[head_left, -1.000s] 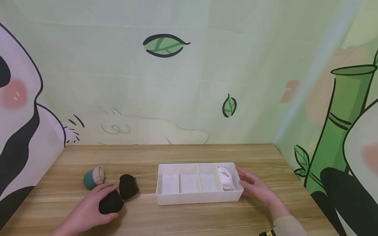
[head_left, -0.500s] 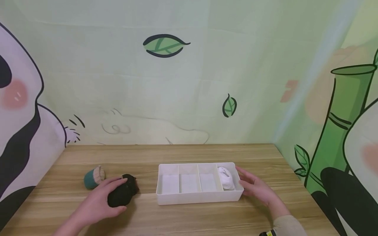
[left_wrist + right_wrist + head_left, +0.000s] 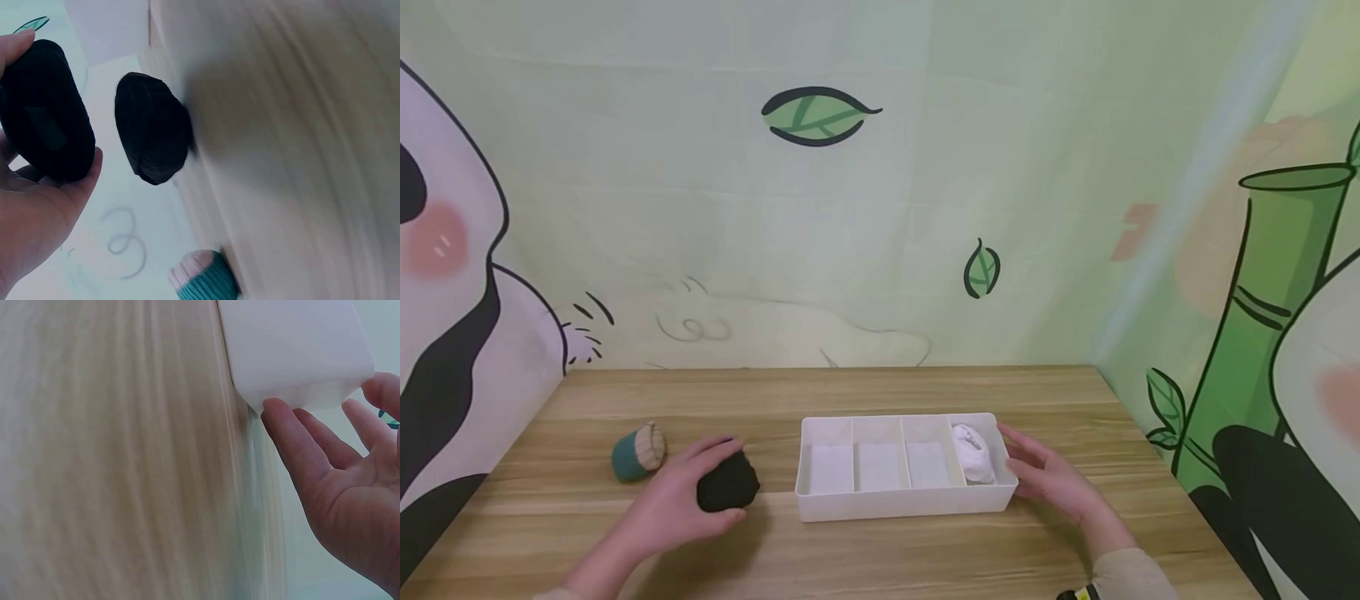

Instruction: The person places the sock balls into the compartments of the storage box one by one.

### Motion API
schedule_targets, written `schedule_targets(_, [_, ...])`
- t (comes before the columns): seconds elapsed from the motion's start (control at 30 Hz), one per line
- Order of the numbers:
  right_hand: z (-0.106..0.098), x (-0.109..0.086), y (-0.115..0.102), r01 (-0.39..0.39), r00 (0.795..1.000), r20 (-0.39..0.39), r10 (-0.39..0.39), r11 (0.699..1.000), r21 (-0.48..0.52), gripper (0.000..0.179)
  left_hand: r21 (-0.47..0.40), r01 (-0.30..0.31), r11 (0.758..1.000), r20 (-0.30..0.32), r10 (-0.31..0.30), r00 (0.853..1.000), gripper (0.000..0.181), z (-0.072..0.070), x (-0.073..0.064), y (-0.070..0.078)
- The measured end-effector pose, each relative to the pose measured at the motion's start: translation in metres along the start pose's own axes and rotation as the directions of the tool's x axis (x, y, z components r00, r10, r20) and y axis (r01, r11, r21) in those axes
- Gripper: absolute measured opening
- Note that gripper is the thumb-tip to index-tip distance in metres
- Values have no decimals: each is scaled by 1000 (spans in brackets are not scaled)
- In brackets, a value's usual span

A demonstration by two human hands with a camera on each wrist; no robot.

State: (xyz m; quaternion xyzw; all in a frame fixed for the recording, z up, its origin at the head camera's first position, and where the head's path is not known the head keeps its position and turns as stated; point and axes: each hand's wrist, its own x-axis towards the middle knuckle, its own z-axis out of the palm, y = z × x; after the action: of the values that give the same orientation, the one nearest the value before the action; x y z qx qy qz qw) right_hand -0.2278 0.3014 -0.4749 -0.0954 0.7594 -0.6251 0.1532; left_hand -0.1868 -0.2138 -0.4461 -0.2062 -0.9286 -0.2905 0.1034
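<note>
My left hand [image 3: 681,500] holds a rolled-up black sock [image 3: 728,483] between thumb and fingers, raised over the table. A second rolled black sock [image 3: 152,128] sits on the wood beyond it in the left wrist view; from the head it is hidden behind the held one. The teal sock roll [image 3: 638,452] with a beige ribbed part lies to the left. With its fingertips, my right hand [image 3: 1060,483] touches the right end of a white divided box [image 3: 910,504]. A white sock roll [image 3: 973,454] lies in the box's rightmost compartment.
The wood-grain table [image 3: 880,558] reaches back to a printed cloth backdrop [image 3: 880,208] with leaves, pandas and bamboo. The box's other compartments hold nothing. A strip of table lies between the left hand and the box.
My left hand has moved right and slightly up with the black sock, passing in front of the other black one. The right hand and the box have stayed put.
</note>
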Motion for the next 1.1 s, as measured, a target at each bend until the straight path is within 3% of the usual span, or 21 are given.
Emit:
schedule_targets(0.67, [1, -1, 0, 18, 1000, 2, -18, 1000, 18, 64, -41, -128, 991, -57, 126, 990, 80, 13, 26, 20])
schedule_targets(1.1, [2, 0, 2, 19, 1000, -13, -19, 1000, 8, 62, -120, -133, 984, -58, 127, 990, 80, 22, 38, 38])
